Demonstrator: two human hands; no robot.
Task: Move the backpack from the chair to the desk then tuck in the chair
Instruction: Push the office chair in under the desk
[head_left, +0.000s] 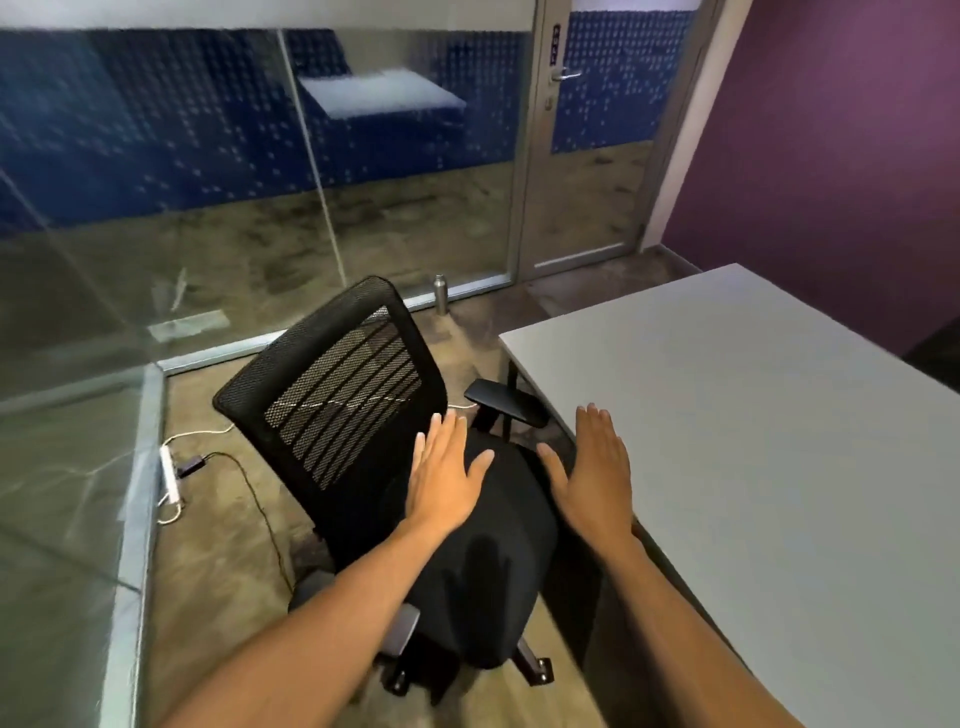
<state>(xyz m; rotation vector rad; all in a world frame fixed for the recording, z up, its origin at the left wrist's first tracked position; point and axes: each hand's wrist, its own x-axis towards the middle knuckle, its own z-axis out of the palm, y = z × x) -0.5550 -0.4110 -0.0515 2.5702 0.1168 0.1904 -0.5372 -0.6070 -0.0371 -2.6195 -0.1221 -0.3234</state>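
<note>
A black office chair (332, 395) with a mesh back stands left of the grey desk (753, 415), turned at an angle, its seat (488, 561) beside the desk's near edge. My left hand (447, 473) hovers flat over the seat, fingers apart and holding nothing. My right hand (592, 473) is flat and spread too, between the seat and the desk edge. I cannot make out a backpack on the dark seat or on the desk top.
A metal bottle (440, 293) stands on the floor by the glass wall. A white power strip (171, 478) with cables lies left of the chair. A glass partition (130, 519) closes the left side. A door (587, 156) is at the back.
</note>
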